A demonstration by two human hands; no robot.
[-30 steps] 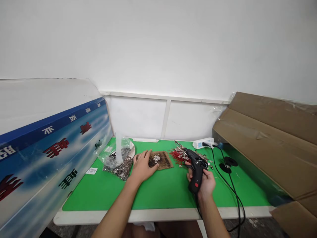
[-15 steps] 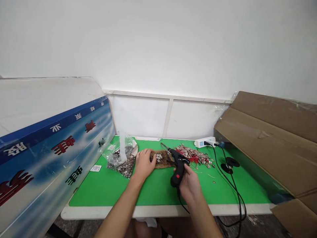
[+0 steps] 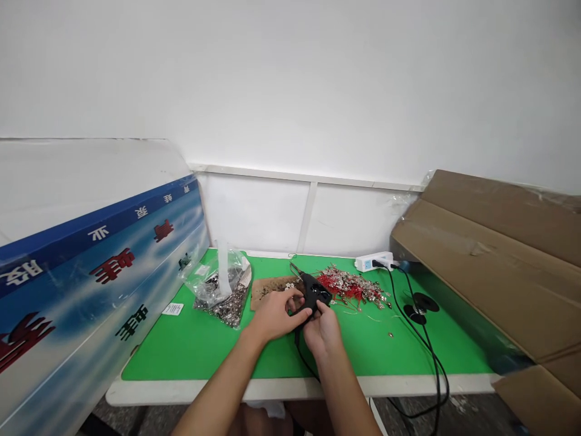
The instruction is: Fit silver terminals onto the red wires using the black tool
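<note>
A black soldering gun (image 3: 313, 292) is between my hands, its thin metal tip pointing up and to the left. My right hand (image 3: 324, 334) is closed on its grip from the right. From the left, my left hand (image 3: 275, 315) curls its fingers and thumb against the gun's handle; whether a small piece is also pinched there is hidden. Under and behind my left hand lies a scorched brown board (image 3: 261, 290), bearing a few small silver metal pieces (image 3: 291, 285). Right of the gun spreads a pile of small silver pieces with red wires (image 3: 356, 284).
A clear plastic bag of small metal parts (image 3: 226, 303) sits left on the green mat (image 3: 190, 351). A white power strip (image 3: 373, 261) and black cables (image 3: 415, 339) are at right. A blue printed panel (image 3: 149, 242) and a cardboard box (image 3: 494, 254) flank the table.
My left hand has left the metal pieces on the board and come right to the soldering gun. The gun and my right hand have shifted slightly left.
</note>
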